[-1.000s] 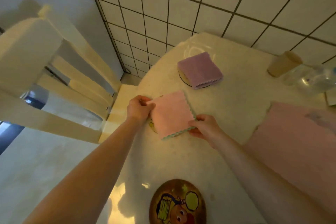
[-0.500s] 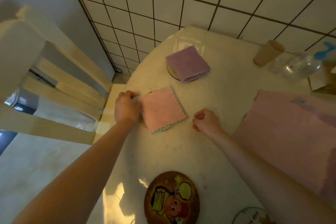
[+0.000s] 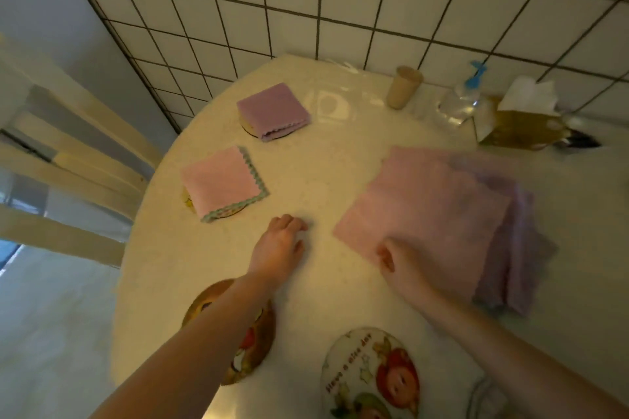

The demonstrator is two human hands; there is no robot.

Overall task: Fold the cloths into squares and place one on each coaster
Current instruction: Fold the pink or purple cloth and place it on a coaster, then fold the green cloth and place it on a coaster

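A folded purple cloth lies on a round coaster at the back of the table. Nearer, a folded pink cloth with a green edge covers a second coaster. Right of centre is a stack of unfolded cloths, pink on top and purple beneath. My right hand grips the near edge of the top pink cloth, its fingers hidden. My left hand rests on the bare table, holding nothing. A brown cartoon coaster and a white cartoon coaster lie bare near me.
A beige cup, a clear bottle with a blue top and a tissue box stand along the tiled wall. A cream chair stands off the table's left edge. Part of another coaster shows at the bottom right.
My left hand has let go of the pink folded cloth, which now lies on its coaster, and has drawn back toward me. My right hand moved right onto the stack's near edge.
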